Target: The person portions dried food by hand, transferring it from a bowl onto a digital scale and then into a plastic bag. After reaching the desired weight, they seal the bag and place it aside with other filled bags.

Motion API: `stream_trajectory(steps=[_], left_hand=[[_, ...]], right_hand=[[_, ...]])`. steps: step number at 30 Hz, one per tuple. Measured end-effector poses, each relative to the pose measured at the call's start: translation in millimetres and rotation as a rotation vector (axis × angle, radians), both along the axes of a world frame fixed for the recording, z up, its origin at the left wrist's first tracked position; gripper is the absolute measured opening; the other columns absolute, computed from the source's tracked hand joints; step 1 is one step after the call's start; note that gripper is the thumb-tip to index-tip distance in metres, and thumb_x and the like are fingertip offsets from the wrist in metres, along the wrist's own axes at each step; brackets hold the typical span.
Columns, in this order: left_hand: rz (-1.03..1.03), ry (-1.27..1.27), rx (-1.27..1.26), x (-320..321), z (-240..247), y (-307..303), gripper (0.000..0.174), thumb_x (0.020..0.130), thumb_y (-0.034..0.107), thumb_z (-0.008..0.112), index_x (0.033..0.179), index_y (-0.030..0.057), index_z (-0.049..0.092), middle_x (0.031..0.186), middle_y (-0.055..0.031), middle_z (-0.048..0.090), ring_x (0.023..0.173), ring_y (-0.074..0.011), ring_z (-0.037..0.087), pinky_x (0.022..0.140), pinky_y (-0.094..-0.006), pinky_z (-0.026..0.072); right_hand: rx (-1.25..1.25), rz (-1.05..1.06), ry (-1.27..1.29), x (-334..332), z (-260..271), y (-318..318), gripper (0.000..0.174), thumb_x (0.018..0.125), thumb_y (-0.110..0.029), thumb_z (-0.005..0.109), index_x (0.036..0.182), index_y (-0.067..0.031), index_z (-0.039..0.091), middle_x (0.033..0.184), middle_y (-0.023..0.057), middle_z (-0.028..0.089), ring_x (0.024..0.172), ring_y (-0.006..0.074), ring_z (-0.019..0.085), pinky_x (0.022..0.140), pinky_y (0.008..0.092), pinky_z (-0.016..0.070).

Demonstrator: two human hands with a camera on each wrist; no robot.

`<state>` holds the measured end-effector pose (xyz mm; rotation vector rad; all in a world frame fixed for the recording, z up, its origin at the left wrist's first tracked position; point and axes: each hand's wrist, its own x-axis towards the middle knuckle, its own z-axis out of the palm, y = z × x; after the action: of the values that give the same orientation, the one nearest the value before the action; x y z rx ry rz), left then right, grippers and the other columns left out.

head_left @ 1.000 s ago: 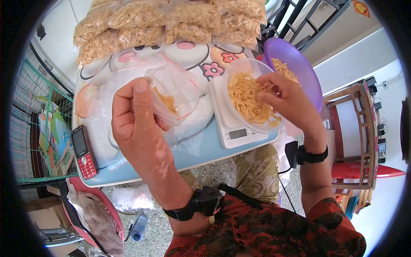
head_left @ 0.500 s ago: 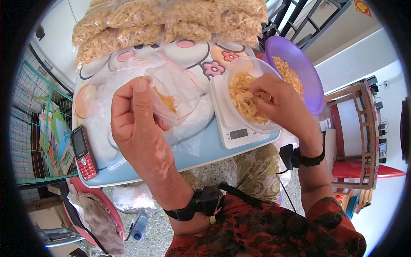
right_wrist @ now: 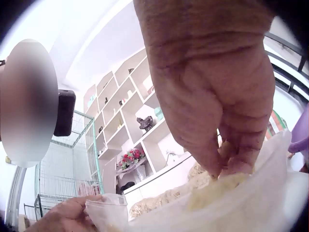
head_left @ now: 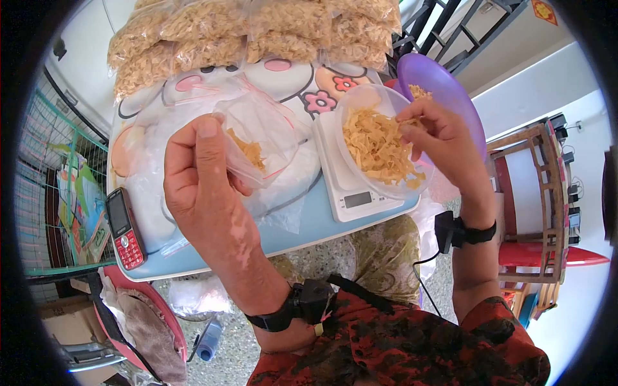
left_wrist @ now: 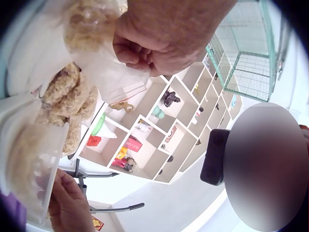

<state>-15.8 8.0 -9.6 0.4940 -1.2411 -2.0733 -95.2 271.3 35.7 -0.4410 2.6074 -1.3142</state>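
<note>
My left hand grips the edge of a clear zip bag, thumb uppermost. Its mouth gapes, and a small heap of dried yellowish strips lies inside. To the right, a translucent plastic bowl full of the same strips stands on a white kitchen scale. Over the bowl's right side is my right hand, fingertips and thumb pinching a few dried strips. In the right wrist view a tan piece shows between those fingers, just above the bowl's contents.
Filled bags of strips are stacked along the table's far side. A purple basin with more strips stands beyond the bowl. A red keypad phone lies at the table's left edge, and flat empty bags spread under my left hand.
My right hand dipped into the bowl among the strips, then rose and shifted right toward its rim with a few pinched. My left hand and the zip bag stayed nearly still.
</note>
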Motion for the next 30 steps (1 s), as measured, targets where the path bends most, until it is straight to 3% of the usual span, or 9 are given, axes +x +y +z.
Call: stream_trajectory(steps=[3,6,9,12,15,18,21,24,30], left_hand=[[0.005,-0.003,0.007,-2,1,2,0.021,0.093,0.023,0.065,0.096,0.0024,0.065,0.074,0.0020,0.060,0.053,-0.0003,0.041,0.044,-0.0167,0.0278],[0.002,-0.007,0.008,-1,1,2,0.021,0.093,0.023,0.065,0.096,0.0020,0.065,0.074,0.0017,0.060,0.053,-0.0004,0.041,0.044,-0.0167,0.0281],[-0.006,0.001,0.009,-1,0,1,0.021,0.093,0.023,0.065,0.097,0.0017,0.065,0.074,0.0015,0.061,0.053,-0.0004,0.041,0.044,-0.0167,0.0281],[0.008,-0.021,-0.006,-3,1,4,0.023,0.093,0.025,0.065,0.099,0.0028,0.066,0.072,0.0041,0.056,0.053,-0.0008,0.038,0.043,-0.0175,0.0246],[0.030,-0.042,-0.013,-4,3,6,0.025,0.093,0.027,0.065,0.100,0.0034,0.067,0.071,0.0055,0.053,0.053,-0.0010,0.037,0.042,-0.0179,0.0229],[0.034,-0.026,-0.010,-3,0,2,0.025,0.092,0.027,0.065,0.100,0.0035,0.067,0.071,0.0056,0.053,0.053,-0.0010,0.037,0.042,-0.0180,0.0231],[0.031,-0.034,-0.013,-2,0,0,0.025,0.092,0.027,0.066,0.100,0.0037,0.067,0.071,0.0058,0.053,0.053,-0.0009,0.037,0.042,-0.0179,0.0230],[0.015,-0.014,-0.005,-2,1,0,0.022,0.093,0.025,0.065,0.097,0.0027,0.066,0.072,0.0034,0.057,0.053,-0.0006,0.040,0.043,-0.0173,0.0257],[0.001,0.023,0.006,0,0,-2,0.021,0.093,0.023,0.065,0.094,0.0026,0.065,0.072,0.0030,0.058,0.053,-0.0001,0.040,0.043,-0.0169,0.0266]], right_hand=[[0.171,-0.030,-0.012,5,-2,-9,0.021,0.087,-0.013,0.066,0.105,-0.0021,0.062,0.092,0.0053,0.063,0.078,0.0116,0.061,0.063,0.0262,0.0503],[0.292,0.120,0.157,5,-7,-11,0.029,0.088,-0.013,0.067,0.115,-0.0031,0.060,0.100,0.0015,0.061,0.078,0.0086,0.059,0.066,0.0252,0.0491],[0.383,0.227,0.380,8,-8,-16,0.036,0.085,-0.015,0.070,0.118,-0.0042,0.060,0.108,0.0046,0.059,0.085,0.0151,0.059,0.074,0.0298,0.0492],[0.460,0.259,0.447,12,-9,-24,0.033,0.082,-0.012,0.070,0.114,-0.0057,0.062,0.108,0.0081,0.058,0.092,0.0206,0.059,0.079,0.0319,0.0486],[0.523,0.252,0.391,11,-7,-27,0.029,0.081,-0.007,0.067,0.108,-0.0052,0.062,0.103,0.0089,0.059,0.088,0.0210,0.060,0.078,0.0295,0.0484],[0.431,0.223,0.375,5,-10,-21,0.023,0.079,-0.009,0.065,0.101,-0.0040,0.062,0.091,0.0115,0.061,0.079,0.0277,0.062,0.070,0.0354,0.0502],[0.213,0.043,0.244,5,1,-12,0.014,0.084,-0.004,0.061,0.098,-0.0029,0.062,0.086,0.0048,0.062,0.076,0.0156,0.063,0.064,0.0280,0.0496],[0.016,0.017,0.093,3,18,-5,0.008,0.090,-0.005,0.060,0.098,-0.0027,0.063,0.085,0.0014,0.062,0.077,0.0079,0.061,0.062,0.0228,0.0488],[-0.586,-0.065,-0.201,-3,15,4,0.013,0.093,-0.008,0.061,0.104,-0.0009,0.062,0.088,0.0047,0.065,0.077,0.0120,0.064,0.063,0.0225,0.0535]])
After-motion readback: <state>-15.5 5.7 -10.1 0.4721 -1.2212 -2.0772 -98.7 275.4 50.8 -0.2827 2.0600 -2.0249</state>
